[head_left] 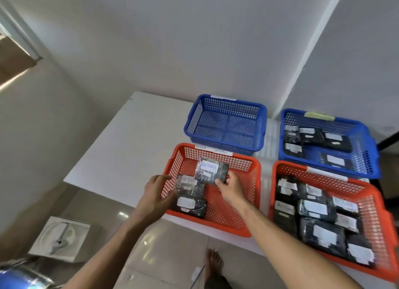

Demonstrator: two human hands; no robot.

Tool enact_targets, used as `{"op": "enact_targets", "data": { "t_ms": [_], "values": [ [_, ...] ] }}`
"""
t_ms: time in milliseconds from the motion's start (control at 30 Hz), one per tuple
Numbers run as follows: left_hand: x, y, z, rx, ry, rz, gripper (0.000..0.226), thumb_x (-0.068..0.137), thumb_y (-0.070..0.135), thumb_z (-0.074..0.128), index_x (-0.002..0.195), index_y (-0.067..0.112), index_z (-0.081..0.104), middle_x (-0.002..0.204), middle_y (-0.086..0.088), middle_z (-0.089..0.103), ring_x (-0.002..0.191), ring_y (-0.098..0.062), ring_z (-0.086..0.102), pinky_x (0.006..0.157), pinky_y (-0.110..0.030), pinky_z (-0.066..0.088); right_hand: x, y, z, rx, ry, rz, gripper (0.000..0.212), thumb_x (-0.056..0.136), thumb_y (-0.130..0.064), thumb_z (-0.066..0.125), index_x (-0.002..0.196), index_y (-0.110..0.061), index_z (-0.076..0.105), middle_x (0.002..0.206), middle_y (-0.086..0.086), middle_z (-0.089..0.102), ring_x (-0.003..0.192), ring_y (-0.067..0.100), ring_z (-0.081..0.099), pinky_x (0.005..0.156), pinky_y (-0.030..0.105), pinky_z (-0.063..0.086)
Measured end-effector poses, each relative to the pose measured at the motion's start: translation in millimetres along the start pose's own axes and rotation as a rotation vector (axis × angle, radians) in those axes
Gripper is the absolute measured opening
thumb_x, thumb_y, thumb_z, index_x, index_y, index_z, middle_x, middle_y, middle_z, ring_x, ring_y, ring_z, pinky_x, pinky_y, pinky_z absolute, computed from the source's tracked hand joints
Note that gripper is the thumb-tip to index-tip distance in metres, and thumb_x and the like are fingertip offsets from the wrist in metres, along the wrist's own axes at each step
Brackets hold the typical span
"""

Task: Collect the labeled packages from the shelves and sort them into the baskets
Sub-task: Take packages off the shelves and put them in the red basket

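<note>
Evidently, in the head view, the sorting step was in hand: a black package marked "RETURN" (212, 170) was held over the left red basket (254, 193), pinched at its near right corner between the thumb and fingers of the right hand (230, 186). The package was tilted, its far edge near the basket's back wall, and it could not be told whether it touched the mesh floor. Two more labelled packages (190, 197) lay already in the near left part of that basket. The left hand (157, 194) was held beside the basket's left wall with fingers loosely spread, nothing being gripped; its fingertips were just at the upper of those packages.

The placing was judged almost done. For the next move, the pinch would need to be let go and the package laid flat, probably beside the other two.

A white table (129, 142) bore four baskets: an empty blue basket (225, 107) behind the left red one, a right red basket (375, 204) crowded with packages, and a right blue basket (371, 146) partly filled behind it. Pale walls met behind the table. Glossy floor tiles (168, 245) were seen below, with a bare foot (213, 260) and a white box (59, 239) on the floor at the left.
</note>
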State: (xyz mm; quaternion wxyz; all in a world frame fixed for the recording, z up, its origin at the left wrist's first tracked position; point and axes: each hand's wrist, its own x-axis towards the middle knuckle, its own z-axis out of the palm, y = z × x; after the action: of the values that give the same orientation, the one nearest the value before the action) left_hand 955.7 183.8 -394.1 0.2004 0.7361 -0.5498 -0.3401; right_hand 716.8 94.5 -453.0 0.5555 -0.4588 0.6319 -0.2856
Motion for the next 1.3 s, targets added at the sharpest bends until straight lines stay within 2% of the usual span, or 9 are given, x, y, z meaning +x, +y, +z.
{"op": "enact_targets", "data": {
  "t_ms": [100,267,367,500,600,733,933,1100,1300],
  "values": [
    [26,-24,4,0.034,-0.012,-0.018,0.074,0.093,0.052,0.066,0.152,0.022,0.034,0.149,-0.003,0.038,0.134,-0.021,0.04,0.109,-0.046,0.041,32,3,30,-0.051,0.032,0.023,0.022,0.096,-0.011,0.064,0.113,-0.022,0.056,0.113,-0.006,0.065,0.108,0.014,0.062,0.093,0.031,0.051],
    [69,-54,8,-0.022,-0.197,-0.11,0.107,0.081,0.081,0.056,0.16,0.036,0.0,0.163,-0.001,0.026,0.137,-0.027,0.048,0.105,-0.058,0.049,76,11,64,-0.183,0.033,0.113,0.023,0.098,-0.014,0.062,0.121,-0.016,0.059,0.116,-0.001,0.067,0.103,0.015,0.064,0.081,0.025,0.051],
    [85,-63,11,-0.08,-0.269,-0.02,0.091,0.084,0.083,0.052,0.155,0.05,0.005,0.159,0.009,0.037,0.129,-0.019,0.057,0.1,-0.055,0.055,89,15,84,-0.341,0.088,0.138,0.019,0.098,-0.033,0.061,0.112,-0.02,0.063,0.107,-0.003,0.07,0.092,0.015,0.067,0.083,0.033,0.057],
    [94,-62,10,-0.158,-0.319,0.047,0.078,0.088,0.079,0.054,0.151,0.057,0.013,0.152,0.016,0.044,0.123,-0.014,0.062,0.094,-0.05,0.059,88,13,107,-0.521,0.271,0.091,0.042,0.092,-0.056,0.058,0.114,-0.02,0.058,0.108,-0.003,0.064,0.097,0.018,0.064,0.087,0.038,0.058],
    [98,-61,6,-0.109,-0.334,0.038,0.084,0.089,0.078,0.053,0.154,0.049,0.01,0.156,0.009,0.038,0.125,-0.016,0.059,0.093,-0.043,0.06,82,11,113,-0.716,0.328,0.1,0.046,0.091,-0.056,0.061,0.115,-0.016,0.059,0.119,0.004,0.053,0.106,0.02,0.052,0.093,0.035,0.051],
    [103,-54,-1,-0.049,-0.303,0.073,0.091,0.087,0.079,0.054,0.157,0.041,0.008,0.161,0.005,0.027,0.13,-0.019,0.054,0.094,-0.043,0.059,76,5,105,-0.697,0.356,0.09,0.059,0.09,-0.056,0.063,0.124,-0.009,0.054,0.124,0.008,0.049,0.108,0.018,0.049,0.094,0.028,0.047],
    [110,-26,-1,0.15,-0.098,0.27,0.08,0.096,0.067,0.051,0.159,0.034,0.016,0.166,0.006,0.023,0.149,-0.018,0.031,0.12,-0.051,0.035,44,-12,67,-0.636,0.283,-0.078,0.063,0.096,-0.049,0.057,0.145,-0.012,0.041,0.14,0.003,0.043,0.129,0.019,0.045,0.109,0.032,0.042],
    [108,29,25,0.232,-0.132,0.455,0.077,0.1,0.057,0.05,0.161,0.036,0.008,0.171,0.011,0.005,0.157,-0.018,0.012,0.126,-0.05,0.022,5,-21,12,-0.503,0.278,-0.284,0.043,0.095,-0.034,0.063,0.133,-0.016,0.053,0.124,-0.004,0.056,0.112,0.01,0.056,0.094,0.028,0.053],
    [86,130,88,0.208,-0.13,0.785,0.072,0.099,0.049,0.053,0.158,0.014,0.03,0.165,-0.002,0.028,0.152,-0.023,0.028,0.122,-0.046,0.029,-51,-9,-94,-0.435,0.407,-0.405,0.026,0.093,-0.037,0.063,0.113,-0.02,0.062,0.101,-0.011,0.058,0.09,0.0,0.057,0.079,0.019,0.049]
  ]
}}
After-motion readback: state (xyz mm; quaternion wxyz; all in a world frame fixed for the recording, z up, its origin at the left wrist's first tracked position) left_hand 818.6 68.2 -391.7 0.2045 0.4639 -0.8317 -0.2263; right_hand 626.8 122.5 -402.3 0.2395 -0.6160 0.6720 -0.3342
